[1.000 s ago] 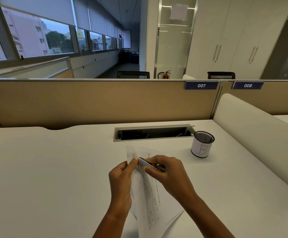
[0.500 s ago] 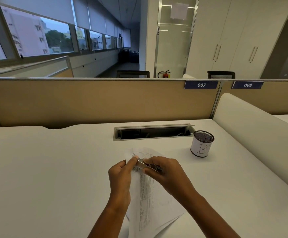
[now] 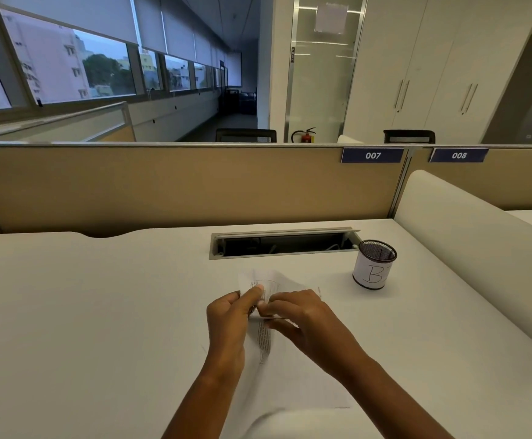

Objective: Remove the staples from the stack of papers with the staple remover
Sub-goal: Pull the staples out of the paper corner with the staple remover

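Both hands have drawn closer together since a moment ago. The left hand [image 3: 226, 324] pinches the curled top corner of the stack of papers [image 3: 290, 375], now lying flatter on the desk [image 3: 84, 312]. The right hand [image 3: 309, 324] grips the mostly hidden staple remover [image 3: 267, 317]. A cable slot [image 3: 283, 243] lies beyond, and a mesh cup [image 3: 374, 264] stands well right.
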`<state>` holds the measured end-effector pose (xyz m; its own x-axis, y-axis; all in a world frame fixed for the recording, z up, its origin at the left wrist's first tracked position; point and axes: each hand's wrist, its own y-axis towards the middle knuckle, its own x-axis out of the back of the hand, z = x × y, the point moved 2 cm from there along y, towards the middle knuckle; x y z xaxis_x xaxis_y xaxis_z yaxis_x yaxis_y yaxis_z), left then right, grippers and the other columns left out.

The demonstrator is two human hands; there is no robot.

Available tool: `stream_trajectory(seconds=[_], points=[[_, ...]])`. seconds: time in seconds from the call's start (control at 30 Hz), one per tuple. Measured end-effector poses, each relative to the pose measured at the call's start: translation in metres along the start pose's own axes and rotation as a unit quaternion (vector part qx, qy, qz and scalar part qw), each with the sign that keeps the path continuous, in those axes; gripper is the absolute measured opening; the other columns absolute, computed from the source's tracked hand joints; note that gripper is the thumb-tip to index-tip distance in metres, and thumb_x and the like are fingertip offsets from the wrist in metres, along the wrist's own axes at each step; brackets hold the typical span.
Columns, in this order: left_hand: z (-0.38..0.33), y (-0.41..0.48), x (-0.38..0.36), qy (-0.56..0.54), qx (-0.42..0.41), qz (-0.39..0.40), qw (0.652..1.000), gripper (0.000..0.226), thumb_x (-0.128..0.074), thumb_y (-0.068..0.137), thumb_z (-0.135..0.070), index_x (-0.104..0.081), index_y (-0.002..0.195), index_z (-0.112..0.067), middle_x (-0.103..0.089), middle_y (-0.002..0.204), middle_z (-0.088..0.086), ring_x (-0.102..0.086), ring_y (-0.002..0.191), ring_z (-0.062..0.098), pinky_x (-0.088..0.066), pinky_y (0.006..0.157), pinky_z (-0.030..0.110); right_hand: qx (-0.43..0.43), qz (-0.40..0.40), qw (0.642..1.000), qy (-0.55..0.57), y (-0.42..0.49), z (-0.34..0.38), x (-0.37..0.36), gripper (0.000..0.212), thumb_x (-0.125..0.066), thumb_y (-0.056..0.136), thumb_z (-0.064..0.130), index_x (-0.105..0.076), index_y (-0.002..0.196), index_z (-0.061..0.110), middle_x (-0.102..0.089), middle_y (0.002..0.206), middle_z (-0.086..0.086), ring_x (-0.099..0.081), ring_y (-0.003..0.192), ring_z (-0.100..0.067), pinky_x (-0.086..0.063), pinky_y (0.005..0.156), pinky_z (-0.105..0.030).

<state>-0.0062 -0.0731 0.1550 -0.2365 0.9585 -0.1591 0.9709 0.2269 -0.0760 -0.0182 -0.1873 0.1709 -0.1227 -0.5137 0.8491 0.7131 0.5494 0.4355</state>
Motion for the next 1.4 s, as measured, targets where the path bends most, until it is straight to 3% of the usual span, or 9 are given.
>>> stream_trajectory(seconds=[0.13, 0.23, 0.37, 0.53, 0.83, 1.0, 1.07, 1.23, 1.4], points=[[0.000, 0.005, 0.005, -0.005, 0.014, 0.021, 1.000, 0.017, -0.060, 0.080, -0.025, -0.061, 0.066, -0.016, -0.065, 0.072, 0.006, -0.059, 0.070, 0.027, -0.050, 0.066, 0.035, -0.014, -0.024, 1.000, -0.002, -0.005, 0.000, -0.003, 0.025, -0.069, 0.075, 0.018, -0.067, 0.099, 0.011, -0.073, 0.092, -0.004, -0.067, 0.081, -0.015, -0.046, 0.074, -0.015], [0.004, 0.010, 0.009, -0.045, 0.051, 0.051, 0.996, 0.013, -0.060, 0.080, -0.025, -0.064, 0.078, -0.013, -0.069, 0.087, 0.011, -0.064, 0.081, 0.033, -0.055, 0.074, 0.044, -0.094, -0.077, 0.986, 0.117, -0.007, -0.007, -0.004, 0.026, -0.062, 0.083, 0.023, -0.064, 0.107, 0.015, -0.069, 0.102, 0.002, -0.061, 0.088, -0.003, -0.047, 0.076, -0.008], [0.011, 0.016, 0.012, -0.111, 0.111, 0.085, 0.984, 0.008, -0.060, 0.079, -0.017, -0.066, 0.077, -0.012, -0.074, 0.070, 0.004, -0.070, 0.064, 0.024, -0.058, 0.053, 0.032, -0.181, -0.110, 0.956, 0.204, -0.010, -0.015, -0.005, 0.025, -0.067, 0.080, 0.022, -0.066, 0.104, 0.017, -0.065, 0.095, 0.014, -0.058, 0.083, 0.011, -0.043, 0.074, -0.001], [0.017, 0.015, 0.013, -0.096, 0.147, 0.099, 0.979, 0.010, -0.065, 0.076, -0.017, -0.066, 0.079, -0.008, -0.073, 0.068, 0.012, -0.068, 0.054, 0.026, -0.057, 0.048, 0.031, -0.237, -0.111, 0.928, 0.266, -0.012, -0.020, -0.001, 0.014, -0.067, 0.080, 0.018, -0.067, 0.093, 0.021, -0.070, 0.086, 0.005, -0.066, 0.081, -0.012, -0.054, 0.073, -0.021], [0.014, 0.008, 0.004, -0.044, 0.078, 0.075, 0.993, 0.014, -0.061, 0.079, -0.030, -0.065, 0.081, -0.017, -0.069, 0.085, 0.014, -0.065, 0.074, 0.033, -0.055, 0.062, 0.036, -0.254, -0.091, 0.927, 0.261, -0.007, -0.017, 0.004, 0.021, -0.066, 0.080, 0.021, -0.068, 0.100, 0.014, -0.070, 0.088, 0.004, -0.065, 0.079, -0.005, -0.050, 0.069, -0.010], [0.008, 0.002, 0.002, -0.011, 0.008, 0.046, 0.999, 0.011, -0.057, 0.081, -0.030, -0.062, 0.073, -0.027, -0.067, 0.075, -0.001, -0.063, 0.067, 0.023, -0.050, 0.048, 0.022, -0.252, -0.117, 0.931, 0.236, -0.004, -0.011, 0.006, 0.027, -0.064, 0.081, 0.023, -0.066, 0.106, 0.013, -0.069, 0.094, 0.002, -0.064, 0.086, -0.010, -0.051, 0.079, -0.016], [0.007, 0.001, 0.001, -0.012, -0.005, 0.037, 0.999, 0.011, -0.057, 0.081, -0.029, -0.062, 0.072, -0.028, -0.067, 0.075, -0.002, -0.063, 0.068, 0.024, -0.050, 0.050, 0.025, -0.251, -0.127, 0.933, 0.226, -0.004, -0.008, 0.007, 0.027, -0.064, 0.081, 0.023, -0.066, 0.106, 0.013, -0.069, 0.094, 0.003, -0.064, 0.085, -0.010, -0.051, 0.079, -0.015], [0.006, -0.002, -0.001, -0.012, -0.027, 0.015, 0.999, 0.010, -0.056, 0.082, -0.027, -0.062, 0.074, -0.027, -0.066, 0.077, 0.000, -0.062, 0.071, 0.027, -0.052, 0.059, 0.031, -0.242, -0.159, 0.936, 0.199, -0.005, -0.003, 0.007, 0.026, -0.064, 0.081, 0.023, -0.066, 0.106, 0.014, -0.063, 0.088, 0.011, -0.057, 0.075, 0.004, -0.044, 0.067, 0.002], [0.005, -0.005, -0.002, -0.020, -0.033, -0.010, 0.999, 0.008, -0.056, 0.082, -0.025, -0.061, 0.076, -0.026, -0.065, 0.078, -0.001, -0.061, 0.073, 0.029, -0.052, 0.059, 0.030, -0.240, -0.185, 0.936, 0.181, -0.007, -0.001, 0.005, 0.029, -0.064, 0.081, 0.024, -0.065, 0.108, 0.014, -0.068, 0.103, 0.001, -0.058, 0.086, -0.005, -0.042, 0.071, -0.001]])
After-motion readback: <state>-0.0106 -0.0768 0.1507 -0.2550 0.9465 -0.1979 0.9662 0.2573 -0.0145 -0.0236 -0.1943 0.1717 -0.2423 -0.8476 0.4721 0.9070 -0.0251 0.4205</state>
